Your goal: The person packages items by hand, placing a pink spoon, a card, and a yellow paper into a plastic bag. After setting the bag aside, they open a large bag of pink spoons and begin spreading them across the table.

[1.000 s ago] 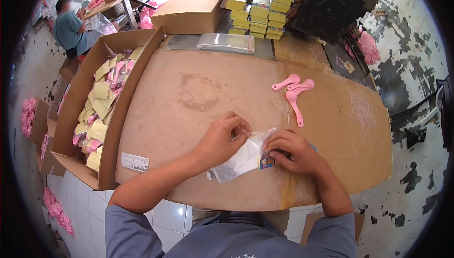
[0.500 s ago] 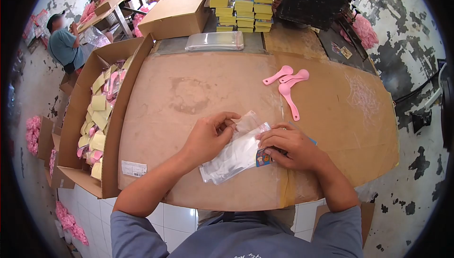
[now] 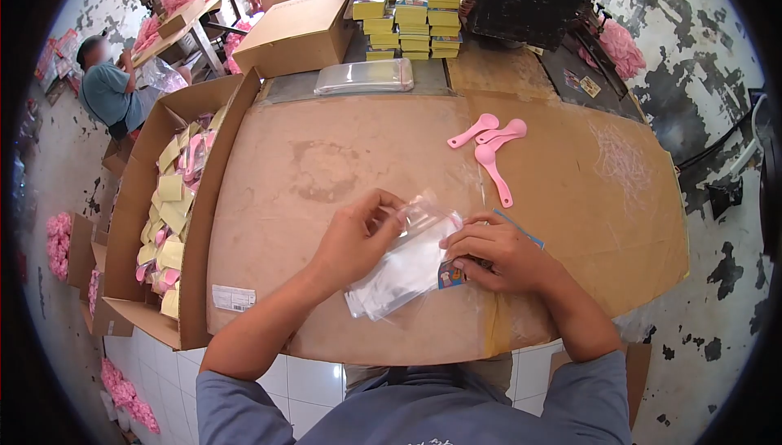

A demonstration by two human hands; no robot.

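Clear plastic bags [image 3: 399, 280] lie on the cardboard-covered table in front of me. My left hand [image 3: 362, 229] pinches the upper end of a bag between thumb and fingers. On the right, my right hand [image 3: 497, 253] has its fingers curled over the bag's side edge and a printed card [image 3: 450, 275] with blue, colourful pictures. Part of that card is hidden under my fingers, and another blue edge shows behind them. Three pink plastic scoops [image 3: 494, 172] rest on the table beyond my right hand.
A long cardboard box [image 3: 213, 225] at left holds packed pink scoops and yellowish cards. A bundle of clear bags [image 3: 364, 77] lies at the back, near stacked yellow cards [image 3: 413, 17] and a closed carton [image 3: 297, 31]. Another person [image 3: 110, 90] sits at far left.
The bag's upper end, held in my left hand, looks spread a little wider. Both hands stay in nearly the same place; the whole view has shifted slightly.
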